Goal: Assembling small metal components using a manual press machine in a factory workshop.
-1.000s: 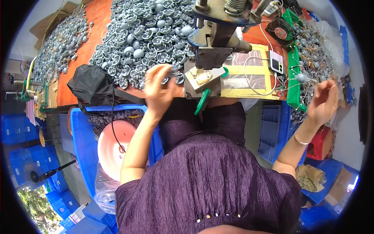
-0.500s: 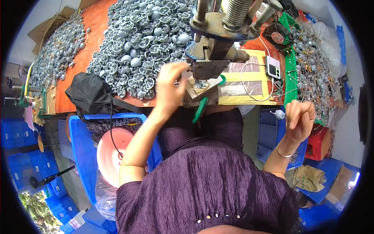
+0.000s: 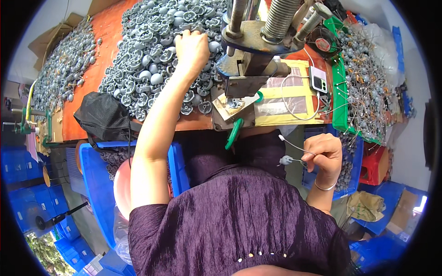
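My left hand is on the big pile of grey plastic half-shells, its fingers curled down into the parts. The fingertips are hidden, so what they grip cannot be made out. At the right, my right hand pinches a thin wire lead with a pale tip; a grey ball-shaped part hangs beside it. Between the hands stands a metal press. Under its head, a grey half-shell rests in the pale fixture block. Neither hand touches the press.
A green-edged tray at the right holds many wired grey parts. A white device with a cable lies on the yellow-taped mat. Left of the press sits a black bag. Below are a blue bin and pink basin.
My left hand has gone from beside the press up and away into the half-shell pile. My right hand has come left and nearer from the tray with the wired grey part.
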A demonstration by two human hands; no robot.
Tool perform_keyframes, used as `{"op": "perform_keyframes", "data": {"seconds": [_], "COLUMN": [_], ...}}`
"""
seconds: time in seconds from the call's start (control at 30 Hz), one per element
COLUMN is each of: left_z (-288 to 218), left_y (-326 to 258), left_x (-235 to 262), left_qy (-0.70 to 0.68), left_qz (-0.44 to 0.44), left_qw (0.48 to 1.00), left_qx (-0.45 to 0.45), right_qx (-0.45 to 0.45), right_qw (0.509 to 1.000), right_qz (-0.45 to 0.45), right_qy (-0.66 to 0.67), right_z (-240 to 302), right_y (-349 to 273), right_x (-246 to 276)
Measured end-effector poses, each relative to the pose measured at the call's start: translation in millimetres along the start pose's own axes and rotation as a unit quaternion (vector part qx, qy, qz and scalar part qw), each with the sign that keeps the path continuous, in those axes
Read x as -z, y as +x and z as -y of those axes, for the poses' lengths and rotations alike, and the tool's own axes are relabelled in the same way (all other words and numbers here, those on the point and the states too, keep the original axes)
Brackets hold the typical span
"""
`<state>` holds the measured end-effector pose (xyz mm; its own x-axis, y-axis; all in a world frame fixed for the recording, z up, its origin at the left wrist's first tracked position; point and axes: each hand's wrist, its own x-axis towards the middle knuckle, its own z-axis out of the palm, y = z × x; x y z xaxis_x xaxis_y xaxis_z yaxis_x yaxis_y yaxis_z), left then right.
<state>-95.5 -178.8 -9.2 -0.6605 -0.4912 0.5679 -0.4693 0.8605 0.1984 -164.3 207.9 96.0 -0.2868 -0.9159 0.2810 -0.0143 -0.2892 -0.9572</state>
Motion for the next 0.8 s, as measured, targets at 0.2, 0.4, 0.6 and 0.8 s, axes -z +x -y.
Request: {"op": "perform_keyframes", "data": {"seconds": [0.2, 0.4, 0.6, 0.8], "left_z": [-10, -14, -68, -96], "left_y": [15, -8, -85, -151], "left_x": [-15, 44, 81, 107], "left_qy": [0.014, -0.202, -0.532, -0.717], "left_qz": [-0.026, -0.106, -0.082, -0.008], "left_qw": [0.999, 0.968, 0.832, 0.638], "left_qx": [0.040, 0.107, 0.132, 0.281], "right_qx": [-0.018, -0.302, -0.281, -0.212], "right_qw": [0.997, 0.952, 0.955, 0.969], "right_qz": [0.077, 0.018, -0.078, -0.089], "right_qy": [-0.021, 0.041, -0.048, -0.090], "right_z": [-21, -40, -75, -100], "right_y": [17, 22, -4, 29], "right_x": [-5, -33, -37, -61]}}
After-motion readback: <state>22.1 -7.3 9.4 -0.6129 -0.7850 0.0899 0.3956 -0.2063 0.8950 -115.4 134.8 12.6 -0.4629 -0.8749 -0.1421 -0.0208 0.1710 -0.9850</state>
